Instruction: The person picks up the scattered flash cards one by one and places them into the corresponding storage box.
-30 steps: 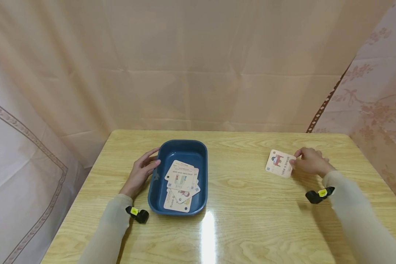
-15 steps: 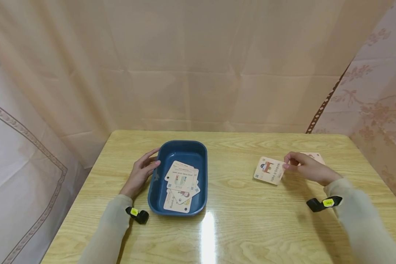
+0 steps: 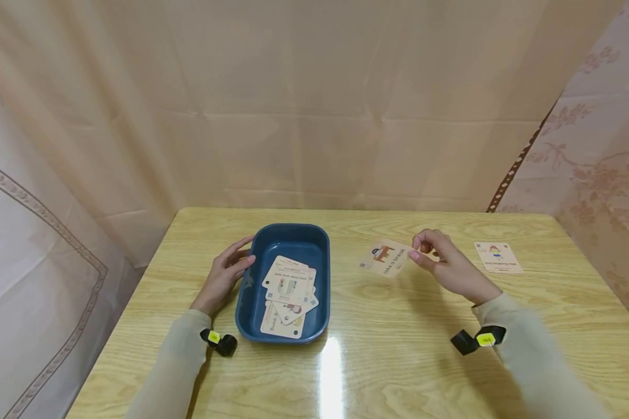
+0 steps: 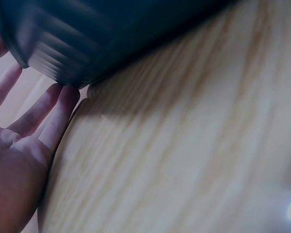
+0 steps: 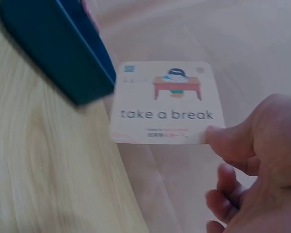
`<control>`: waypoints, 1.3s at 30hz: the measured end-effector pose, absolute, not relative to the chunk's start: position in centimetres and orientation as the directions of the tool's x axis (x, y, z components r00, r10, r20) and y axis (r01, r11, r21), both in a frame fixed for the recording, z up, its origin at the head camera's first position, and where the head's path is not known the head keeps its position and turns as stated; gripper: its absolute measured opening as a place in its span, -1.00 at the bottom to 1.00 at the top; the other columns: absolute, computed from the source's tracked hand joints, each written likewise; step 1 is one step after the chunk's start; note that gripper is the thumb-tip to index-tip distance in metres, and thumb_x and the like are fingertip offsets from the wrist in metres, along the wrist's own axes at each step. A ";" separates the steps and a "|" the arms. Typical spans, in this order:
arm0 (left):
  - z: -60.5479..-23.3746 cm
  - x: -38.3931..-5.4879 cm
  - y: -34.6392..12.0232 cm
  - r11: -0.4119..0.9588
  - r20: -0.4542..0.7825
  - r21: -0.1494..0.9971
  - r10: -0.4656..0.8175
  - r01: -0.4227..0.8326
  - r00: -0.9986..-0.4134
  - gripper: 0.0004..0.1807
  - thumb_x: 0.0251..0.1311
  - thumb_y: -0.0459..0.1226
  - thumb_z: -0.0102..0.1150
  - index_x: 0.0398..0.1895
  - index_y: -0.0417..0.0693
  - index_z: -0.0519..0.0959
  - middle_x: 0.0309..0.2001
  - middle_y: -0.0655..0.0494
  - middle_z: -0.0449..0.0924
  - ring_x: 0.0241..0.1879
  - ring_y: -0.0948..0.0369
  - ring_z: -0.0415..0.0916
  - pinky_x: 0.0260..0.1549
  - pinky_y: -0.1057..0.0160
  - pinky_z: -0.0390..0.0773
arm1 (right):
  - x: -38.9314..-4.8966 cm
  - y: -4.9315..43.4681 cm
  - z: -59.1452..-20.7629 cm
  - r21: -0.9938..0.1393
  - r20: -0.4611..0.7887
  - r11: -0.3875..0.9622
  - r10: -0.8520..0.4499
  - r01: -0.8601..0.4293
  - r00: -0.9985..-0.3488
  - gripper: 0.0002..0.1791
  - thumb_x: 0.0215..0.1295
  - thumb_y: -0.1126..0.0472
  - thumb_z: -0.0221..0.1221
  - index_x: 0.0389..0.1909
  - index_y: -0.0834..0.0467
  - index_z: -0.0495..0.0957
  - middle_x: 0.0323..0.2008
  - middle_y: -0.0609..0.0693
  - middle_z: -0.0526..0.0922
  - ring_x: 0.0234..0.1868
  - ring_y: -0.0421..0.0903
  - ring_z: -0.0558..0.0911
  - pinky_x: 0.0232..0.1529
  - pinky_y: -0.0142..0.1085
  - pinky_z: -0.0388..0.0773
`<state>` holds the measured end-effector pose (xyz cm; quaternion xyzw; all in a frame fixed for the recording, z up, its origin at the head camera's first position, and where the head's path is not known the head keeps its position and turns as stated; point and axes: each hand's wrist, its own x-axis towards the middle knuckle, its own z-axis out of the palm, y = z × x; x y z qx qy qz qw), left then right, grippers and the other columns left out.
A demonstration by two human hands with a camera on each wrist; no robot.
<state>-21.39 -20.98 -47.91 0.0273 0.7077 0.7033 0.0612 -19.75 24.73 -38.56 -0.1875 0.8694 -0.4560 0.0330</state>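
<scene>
A square picture card [image 3: 385, 259] reading "take a break" is pinched by its edge between thumb and fingers of my right hand [image 3: 453, 270]. In the right wrist view the card [image 5: 165, 103] shows a figure at a red desk. It is raised above the table, between the blue plastic bin [image 3: 322, 317] and a second card [image 3: 498, 257] lying at the right. My left hand [image 3: 222, 276] holds the bin's left side, thumb over the rim, and fingertips [image 4: 68, 94] against the outer wall. Several cards [image 3: 290, 288] lie overlapping in the bin.
The wood-grain table [image 3: 388, 361] has its far edge close to a beige curtain [image 3: 314, 116]. Floral cloth [image 3: 597, 145] hangs at the right, and white cloth [image 3: 36, 262] at the left. Each wrist carries a small black camera.
My right hand has lifted the "take a break" card and carried it left towards the bin, uncovering the second card at the right. The left hand and bin have stayed in place.
</scene>
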 end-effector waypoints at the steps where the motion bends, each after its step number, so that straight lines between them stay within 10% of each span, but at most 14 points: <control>1: -47.9 -21.4 -21.0 0.005 -0.048 0.999 0.123 -0.047 -0.991 -0.38 0.45 -0.15 0.18 0.53 0.03 0.30 0.33 -0.21 0.35 0.20 0.04 0.41 0.08 0.31 0.56 | -19.7 24.2 -38.6 -0.811 0.128 0.500 -0.354 -0.303 -0.926 -0.89 0.53 0.29 0.09 -0.17 0.26 0.38 -0.21 0.13 0.29 -0.10 0.05 0.22 -0.15 -0.06 0.11; 39: -47.5 -21.3 -20.8 0.008 -0.042 0.999 0.125 -0.041 -0.991 -0.38 0.46 -0.15 0.17 0.53 0.03 0.30 0.33 -0.19 0.37 0.19 0.05 0.43 0.07 0.31 0.56 | -18.8 13.1 -41.3 -0.864 0.197 0.361 -0.401 -0.352 -0.895 -0.79 0.39 0.29 0.27 -0.08 0.10 0.44 -0.23 0.08 0.28 -0.07 0.08 0.24 -0.15 -0.08 0.13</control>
